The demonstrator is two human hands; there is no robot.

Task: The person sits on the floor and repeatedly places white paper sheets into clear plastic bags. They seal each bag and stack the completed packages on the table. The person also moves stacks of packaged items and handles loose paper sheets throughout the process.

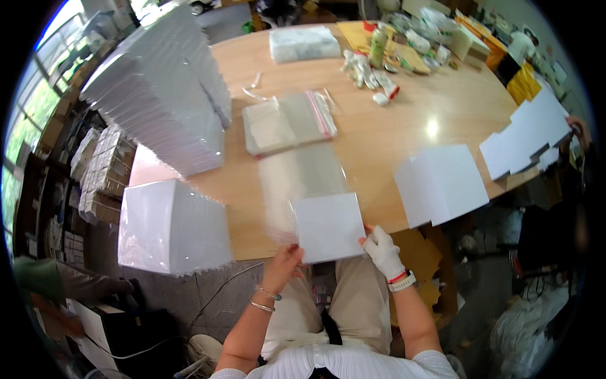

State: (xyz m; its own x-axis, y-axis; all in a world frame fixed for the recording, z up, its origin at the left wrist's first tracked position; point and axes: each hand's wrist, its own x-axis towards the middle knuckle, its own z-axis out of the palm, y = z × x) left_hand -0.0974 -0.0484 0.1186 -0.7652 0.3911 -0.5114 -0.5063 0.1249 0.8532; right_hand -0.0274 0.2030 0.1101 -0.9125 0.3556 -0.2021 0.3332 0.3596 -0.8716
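A white square card (pixel 331 222), apparently with clear plastic film at its left edge, is held at the table's near edge, over my lap. My bare left hand (pixel 287 264) pinches its lower left corner with closed fingers. My right hand (pixel 382 252), in a white glove with bare fingertips, grips its right edge. Just beyond the card lie clear plastic sleeves (pixel 302 170), and past them is a clear packet of sleeves (pixel 278 123) with a pink-red strip. A stack of white cards (pixel 442 183) stands to the right of my gloved hand.
Tall stacks of film-wrapped white cards (pixel 158 95) rise at the far left, with a lower wrapped stack (pixel 173 224) nearer. More white cards (pixel 527 139) sit at the right edge, beside another person's hand (pixel 577 131). Gloves (pixel 360 68), a bottle (pixel 378 45) and clutter occupy the back.
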